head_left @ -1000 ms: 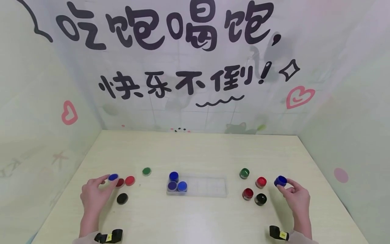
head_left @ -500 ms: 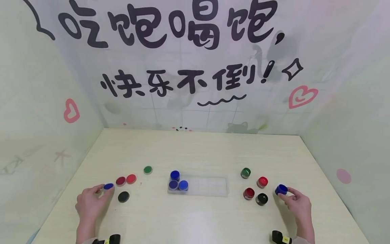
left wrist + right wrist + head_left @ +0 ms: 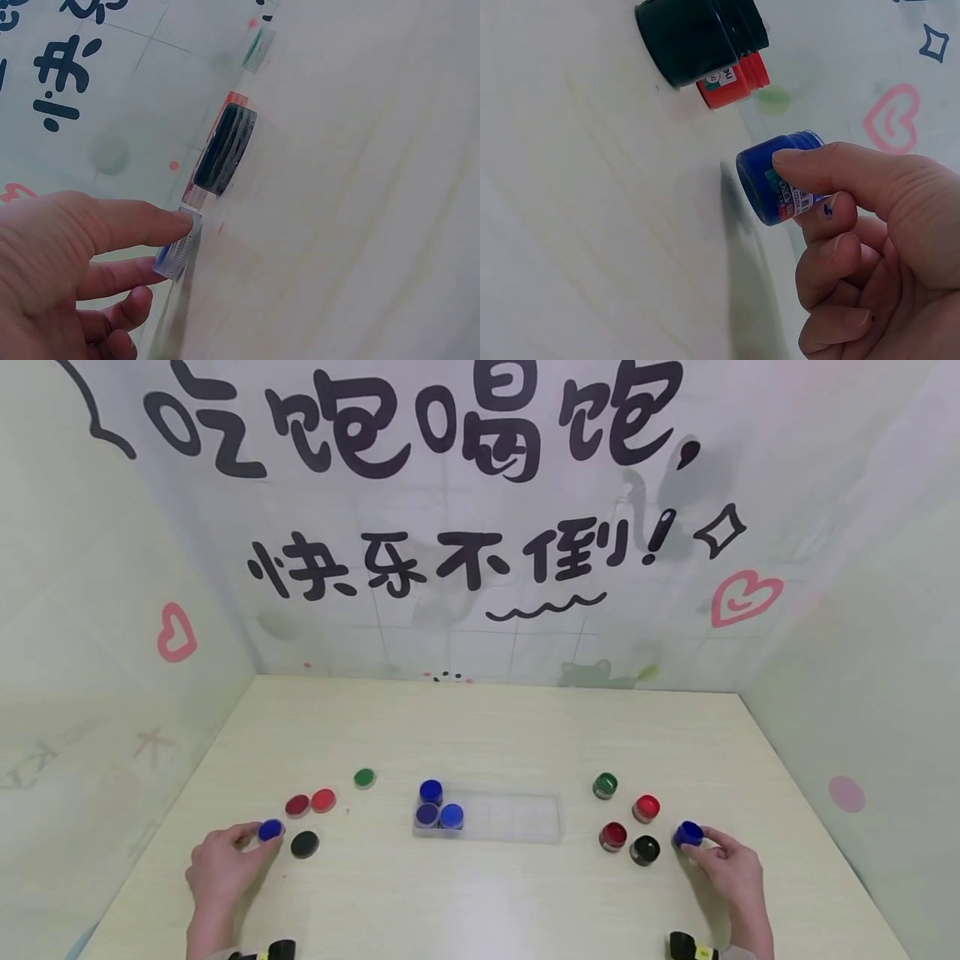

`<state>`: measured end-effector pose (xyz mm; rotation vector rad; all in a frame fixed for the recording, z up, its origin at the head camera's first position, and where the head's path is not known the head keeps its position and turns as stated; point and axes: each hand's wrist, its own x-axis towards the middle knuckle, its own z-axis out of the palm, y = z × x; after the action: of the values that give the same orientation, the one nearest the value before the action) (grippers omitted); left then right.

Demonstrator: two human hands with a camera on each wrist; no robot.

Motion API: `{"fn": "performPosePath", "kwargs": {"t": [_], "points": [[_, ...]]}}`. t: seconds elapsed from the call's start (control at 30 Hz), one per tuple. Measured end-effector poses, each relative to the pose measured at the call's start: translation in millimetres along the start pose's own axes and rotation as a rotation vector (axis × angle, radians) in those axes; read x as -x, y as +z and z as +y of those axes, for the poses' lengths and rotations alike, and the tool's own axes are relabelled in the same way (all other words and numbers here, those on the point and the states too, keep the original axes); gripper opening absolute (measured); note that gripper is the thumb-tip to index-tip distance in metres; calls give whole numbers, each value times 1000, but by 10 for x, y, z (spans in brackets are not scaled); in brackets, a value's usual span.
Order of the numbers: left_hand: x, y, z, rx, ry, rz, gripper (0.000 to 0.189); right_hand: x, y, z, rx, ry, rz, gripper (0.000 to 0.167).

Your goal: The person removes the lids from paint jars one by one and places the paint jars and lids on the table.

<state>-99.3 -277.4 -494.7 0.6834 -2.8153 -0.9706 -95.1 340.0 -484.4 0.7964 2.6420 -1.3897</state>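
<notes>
On the left, my left hand [image 3: 228, 864] pinches a blue jar lid [image 3: 271, 831] between thumb and fingers, at or just above the table. In the left wrist view the lid [image 3: 178, 247] stands nearly edge-on under the thumb. Over on the right, my right hand [image 3: 727, 868] grips a small uncapped jar of blue paint [image 3: 687, 835]. The right wrist view has this jar [image 3: 769, 176] with its label partly under the thumb; whether its base touches the table I cannot tell. Beside my left hand lie a black lid [image 3: 304, 844], a dark red lid [image 3: 297, 806] and a red lid [image 3: 323, 800].
Uncapped jars stand left of my right hand: green [image 3: 605, 786], red [image 3: 646, 808], dark red [image 3: 612, 836], black [image 3: 645, 850]. A clear tray [image 3: 517, 841] in the middle holds 3 blue-topped jars at its left end. A green lid [image 3: 364, 778] lies left of it.
The left hand has carried the blue lid toward the near left and lowered it. My right hand has brought the blue jar nearer me and lower. Other jars and lids stay put.
</notes>
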Motion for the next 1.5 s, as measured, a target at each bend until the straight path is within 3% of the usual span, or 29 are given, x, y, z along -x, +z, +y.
{"fn": "performPosePath", "kwargs": {"t": [0.5, 0.73, 0.87, 1.0, 1.13, 1.23, 1.37, 1.5], "points": [[62, -28, -46, -46, 13, -2, 57, 2, 31, 39, 0, -36, -32, 58], [50, -33, -62, -54, 2, -42, 64, 10, 28, 50, 26, -25, -47, 59], [49, -61, -46, -51, 11, -49, 67, 39, -3, -6, 42, -69, -24, 56], [46, -84, 59, 23, 104, -9, 57, 76, -6, -180, 24, -136, 58, 47], [21, -60, 301, 130, 202, -27, 53, 101, 91, -419, -15, -241, 81, 39], [-12, 14, 507, 178, 303, -47, 51, 113, 226, -593, -38, -339, 32, 36], [-61, 160, 729, 208, 483, -55, 46, 113, 442, -788, -65, -428, -55, 32], [-94, 293, 887, 225, 553, -119, 49, 109, 684, -953, -79, -453, -135, 31]]}}
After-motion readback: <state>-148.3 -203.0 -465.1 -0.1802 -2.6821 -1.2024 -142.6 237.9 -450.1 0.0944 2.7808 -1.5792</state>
